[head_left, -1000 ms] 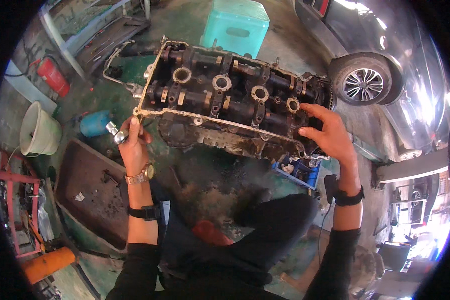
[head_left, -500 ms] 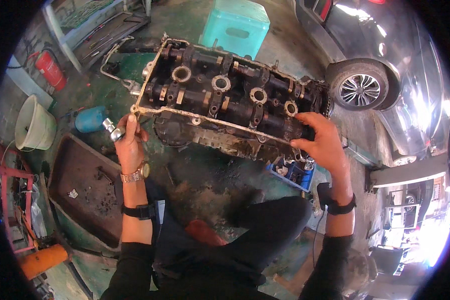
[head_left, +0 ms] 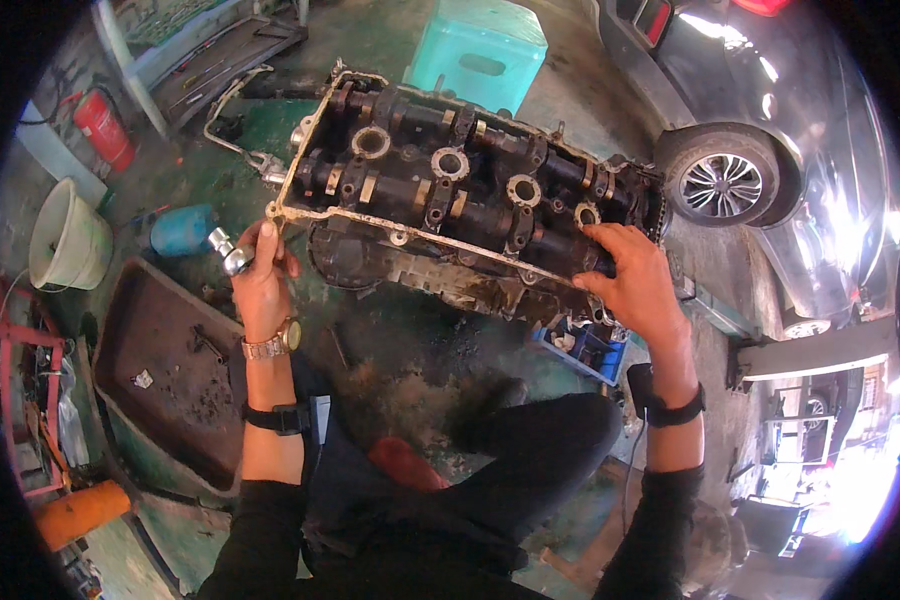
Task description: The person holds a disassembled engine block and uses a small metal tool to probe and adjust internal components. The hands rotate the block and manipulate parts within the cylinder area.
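Note:
A dirty engine cylinder head (head_left: 400, 190), uncovered with its camshafts and round plug-tube rings showing, lies on the engine across the middle of the view. My left hand (head_left: 262, 290) is closed around a ratchet wrench, whose shiny head (head_left: 232, 256) sticks out past the thumb; its handle is hidden by the hand. The left thumb tip sits by the near left corner of the pale rim. At the right end, my right hand (head_left: 638, 285) rests on the cylinder head, thumb at the near rim and fingertips by the last ring, with a gap between them.
A brown metal tray (head_left: 160, 385) stands on the floor at left, near a white bucket (head_left: 70, 240) and blue container (head_left: 182, 232). Beyond the engine is a turquoise stool (head_left: 480, 55). A blue parts box (head_left: 595, 358) sits below my right hand; a dark car (head_left: 770, 110) is at right.
The view has shifted slightly, so the engine sits a little farther right and lower. My right hand has moved slightly left along the rim; my left hand keeps its grip on the ratchet wrench.

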### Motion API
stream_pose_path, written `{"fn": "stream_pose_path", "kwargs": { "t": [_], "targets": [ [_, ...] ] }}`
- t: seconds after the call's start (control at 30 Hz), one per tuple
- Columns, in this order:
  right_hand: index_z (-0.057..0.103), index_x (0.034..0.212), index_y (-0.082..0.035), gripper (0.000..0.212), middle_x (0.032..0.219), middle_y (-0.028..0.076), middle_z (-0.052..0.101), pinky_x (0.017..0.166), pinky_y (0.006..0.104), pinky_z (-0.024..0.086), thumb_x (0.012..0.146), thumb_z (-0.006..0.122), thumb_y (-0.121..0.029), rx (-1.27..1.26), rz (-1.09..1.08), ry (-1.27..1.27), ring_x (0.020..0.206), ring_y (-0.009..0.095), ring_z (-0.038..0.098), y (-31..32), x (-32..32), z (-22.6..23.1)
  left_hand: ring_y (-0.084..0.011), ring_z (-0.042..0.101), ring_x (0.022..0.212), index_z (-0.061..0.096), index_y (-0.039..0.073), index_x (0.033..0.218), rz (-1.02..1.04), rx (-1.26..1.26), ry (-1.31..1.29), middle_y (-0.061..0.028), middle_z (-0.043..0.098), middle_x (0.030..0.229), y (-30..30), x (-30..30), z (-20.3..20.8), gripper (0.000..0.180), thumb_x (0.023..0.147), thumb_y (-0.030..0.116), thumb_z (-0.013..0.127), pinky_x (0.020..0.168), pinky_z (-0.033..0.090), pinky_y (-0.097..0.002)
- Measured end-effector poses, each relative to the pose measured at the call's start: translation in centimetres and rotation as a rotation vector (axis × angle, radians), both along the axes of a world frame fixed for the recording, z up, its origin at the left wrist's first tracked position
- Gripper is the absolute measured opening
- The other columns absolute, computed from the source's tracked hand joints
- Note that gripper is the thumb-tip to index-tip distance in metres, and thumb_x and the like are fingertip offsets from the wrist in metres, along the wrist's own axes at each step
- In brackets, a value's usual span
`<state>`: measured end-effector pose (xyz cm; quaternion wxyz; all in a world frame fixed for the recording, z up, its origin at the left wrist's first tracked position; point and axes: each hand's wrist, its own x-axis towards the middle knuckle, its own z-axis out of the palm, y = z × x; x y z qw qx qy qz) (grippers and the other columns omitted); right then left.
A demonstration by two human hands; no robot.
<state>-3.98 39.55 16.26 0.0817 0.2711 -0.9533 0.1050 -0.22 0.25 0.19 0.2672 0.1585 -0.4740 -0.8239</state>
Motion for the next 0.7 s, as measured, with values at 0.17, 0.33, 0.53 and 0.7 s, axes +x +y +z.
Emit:
{"fn": "stream_pose_path", "kwargs": {
  "t": [0.17, 0.33, 0.53, 0.7],
  "targets": [
    [0.064, 0.116, 0.000, 0.056, 0.109, 0.017, 0.065, 0.089, 0.0431, 0.048, 0.065, 0.083, -0.012, -0.014, -0.034, -0.021, 0.102, 0.038, 0.060, -0.2, 0.1, -0.1, -0.0111, 0.050, 0.059, 0.063, -0.002, 0.106, -0.019, 0.001, 0.018, -0.0007, 0.050, 0.073, -0.1, 0.1, 0.0, 0.029, 0.094, 0.024, 0.069, 0.050, 0.042, -0.0280],
    [0.062, 0.123, 0.001, 0.058, 0.119, 0.020, 0.064, 0.094, 0.0429, 0.047, 0.069, 0.081, -0.012, 0.020, 0.005, -0.053, 0.108, 0.038, 0.059, 0.0, 0.5, 0.4, -0.0119, 0.050, 0.058, 0.063, -0.002, 0.105, 0.003, -0.004, 0.007, -0.0008, 0.051, 0.074, -0.2, -0.1, -0.3, 0.030, 0.094, 0.025, 0.070, 0.049, 0.042, -0.0278],
    [0.061, 0.127, 0.002, 0.055, 0.121, 0.022, 0.063, 0.098, 0.0421, 0.045, 0.076, 0.077, -0.012, 0.031, 0.007, -0.141, 0.112, 0.039, 0.058, 0.4, -0.1, 1.1, -0.0118, 0.049, 0.059, 0.064, -0.002, 0.104, -0.001, -0.022, 0.013, -0.0008, 0.052, 0.075, -0.3, 0.0, -0.6, 0.029, 0.093, 0.025, 0.071, 0.049, 0.042, -0.0279],
    [0.063, 0.122, 0.003, 0.051, 0.119, 0.021, 0.063, 0.096, 0.0422, 0.046, 0.076, 0.077, -0.013, 0.048, 0.024, -0.119, 0.110, 0.039, 0.058, 0.2, -0.3, 0.8, -0.0120, 0.049, 0.059, 0.064, -0.003, 0.104, 0.001, 0.007, 0.027, -0.0004, 0.051, 0.075, -0.3, -0.1, -0.6, 0.031, 0.093, 0.024, 0.072, 0.049, 0.042, -0.0283]
  ]
}}
